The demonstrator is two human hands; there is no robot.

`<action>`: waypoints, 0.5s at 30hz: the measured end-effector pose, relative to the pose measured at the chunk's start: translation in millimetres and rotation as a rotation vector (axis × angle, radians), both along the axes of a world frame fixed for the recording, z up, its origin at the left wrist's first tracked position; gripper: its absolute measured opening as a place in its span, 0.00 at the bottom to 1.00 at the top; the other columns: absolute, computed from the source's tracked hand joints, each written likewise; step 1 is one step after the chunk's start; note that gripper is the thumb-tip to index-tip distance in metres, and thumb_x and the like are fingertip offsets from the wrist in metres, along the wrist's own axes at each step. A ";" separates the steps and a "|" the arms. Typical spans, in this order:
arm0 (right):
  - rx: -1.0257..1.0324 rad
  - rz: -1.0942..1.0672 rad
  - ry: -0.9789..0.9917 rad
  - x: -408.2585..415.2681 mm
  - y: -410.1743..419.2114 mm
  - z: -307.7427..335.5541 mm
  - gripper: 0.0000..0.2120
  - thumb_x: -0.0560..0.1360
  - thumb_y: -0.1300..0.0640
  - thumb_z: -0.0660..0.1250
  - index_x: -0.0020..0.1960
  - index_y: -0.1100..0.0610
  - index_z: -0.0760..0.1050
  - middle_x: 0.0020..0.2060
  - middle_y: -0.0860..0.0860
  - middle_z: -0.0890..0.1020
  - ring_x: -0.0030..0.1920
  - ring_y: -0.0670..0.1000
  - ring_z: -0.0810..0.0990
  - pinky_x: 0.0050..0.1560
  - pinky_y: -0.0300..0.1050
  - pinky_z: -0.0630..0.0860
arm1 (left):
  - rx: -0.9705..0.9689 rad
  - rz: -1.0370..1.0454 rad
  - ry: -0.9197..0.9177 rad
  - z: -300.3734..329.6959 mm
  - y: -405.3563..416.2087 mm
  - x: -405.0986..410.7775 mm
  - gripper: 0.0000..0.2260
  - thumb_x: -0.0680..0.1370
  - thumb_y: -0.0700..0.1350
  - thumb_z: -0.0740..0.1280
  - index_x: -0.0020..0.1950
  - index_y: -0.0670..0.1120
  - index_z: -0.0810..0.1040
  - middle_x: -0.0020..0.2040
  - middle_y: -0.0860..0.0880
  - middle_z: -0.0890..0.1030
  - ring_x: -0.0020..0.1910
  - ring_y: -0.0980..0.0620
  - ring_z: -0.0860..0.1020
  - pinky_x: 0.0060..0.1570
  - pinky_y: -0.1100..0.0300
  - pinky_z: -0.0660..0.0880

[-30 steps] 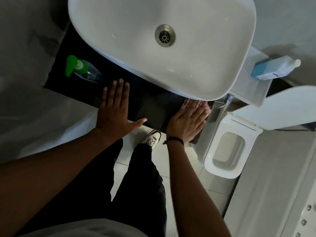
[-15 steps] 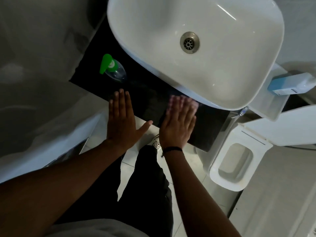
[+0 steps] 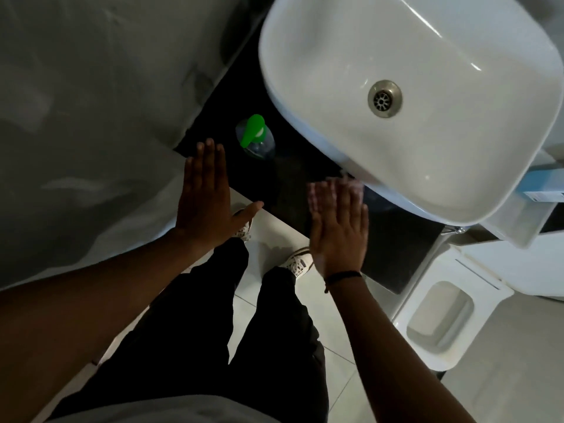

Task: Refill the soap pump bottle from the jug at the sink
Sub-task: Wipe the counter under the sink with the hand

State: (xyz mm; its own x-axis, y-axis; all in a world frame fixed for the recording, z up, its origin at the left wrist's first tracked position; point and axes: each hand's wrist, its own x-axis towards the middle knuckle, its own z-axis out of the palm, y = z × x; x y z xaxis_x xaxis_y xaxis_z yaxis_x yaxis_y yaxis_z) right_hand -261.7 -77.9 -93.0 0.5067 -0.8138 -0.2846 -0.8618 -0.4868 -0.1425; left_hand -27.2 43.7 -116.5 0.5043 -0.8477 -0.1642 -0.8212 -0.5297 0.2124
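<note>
Glossy black worktop [image 3: 293, 184], both hands flat and empty above its near edge.

The right hand [image 3: 337, 230] is motion-blurred, its fingers [image 3: 329, 193] spread open and smeared. The left hand [image 3: 207, 196] is sharp, fingers straight, holding nothing. The clear soap pump bottle [image 3: 256, 138] with its green pump stands just beyond it, beside the smooth white oval sink [image 3: 305, 87]. The blue jug [image 3: 540, 186] is cut off at right.

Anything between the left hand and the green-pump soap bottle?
Nothing visible. The left hand is flat, open and empty at the front edge of the black counter; the soap bottle stands just beyond its fingertips, with only bare counter between. The right hand is off to the side.
</note>
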 end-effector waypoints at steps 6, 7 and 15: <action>0.042 -0.348 -0.064 81.7 18.4 2.8 0.28 0.85 0.45 0.46 0.82 0.46 0.41 0.82 0.51 0.42 0.82 0.57 0.41 0.80 0.61 0.46 | -0.020 -0.041 -0.014 -0.1 -3.6 16.4 0.57 0.76 0.80 0.54 0.86 0.36 0.46 0.87 0.34 0.48 0.87 0.35 0.46 0.84 0.44 0.40; 0.037 -0.160 -0.066 81.0 25.6 3.0 0.28 0.85 0.45 0.47 0.82 0.45 0.41 0.82 0.50 0.41 0.82 0.57 0.40 0.80 0.60 0.44 | -0.026 -0.043 -0.014 0.7 -3.5 19.0 0.57 0.76 0.80 0.54 0.86 0.36 0.47 0.87 0.34 0.49 0.87 0.35 0.47 0.84 0.44 0.41; -0.003 -0.462 -0.056 81.6 35.6 1.3 0.28 0.84 0.46 0.46 0.82 0.46 0.43 0.83 0.53 0.45 0.82 0.58 0.44 0.80 0.63 0.50 | -0.022 -0.033 -0.023 3.9 -0.6 33.2 0.56 0.77 0.79 0.55 0.86 0.36 0.46 0.87 0.34 0.48 0.87 0.35 0.47 0.85 0.41 0.43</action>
State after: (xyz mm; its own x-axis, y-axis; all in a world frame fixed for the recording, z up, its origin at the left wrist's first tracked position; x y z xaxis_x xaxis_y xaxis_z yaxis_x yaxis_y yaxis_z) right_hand -180.0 -42.3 -91.7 0.1058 -0.9585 -0.2648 -0.9794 -0.0544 -0.1942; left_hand 6.0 43.2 -112.6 0.4792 -0.8675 -0.1337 -0.8432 -0.4973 0.2044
